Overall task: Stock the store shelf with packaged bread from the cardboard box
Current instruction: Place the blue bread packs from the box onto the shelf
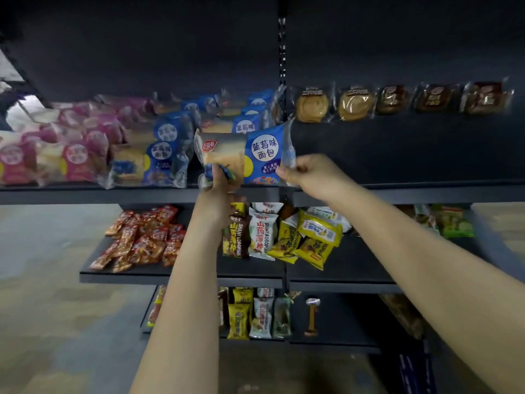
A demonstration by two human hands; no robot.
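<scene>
The blue bread packet (247, 155) is held upright at the front edge of the top shelf (397, 191), in the gap just right of the rows of blue packets (167, 155). The left hand (220, 180) grips its lower left corner with curled fingers. The right hand (309, 174) pinches the clear sealed end on its right side. Pink packets (71, 155) fill the shelf's left end, and round cakes (312, 105) line the back right. A brownish patch (284, 373) between the forearms is possibly the cardboard box, too blurred to tell.

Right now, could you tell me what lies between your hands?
Head view: a blue bread pack, its ends held by left hand and right hand.
</scene>
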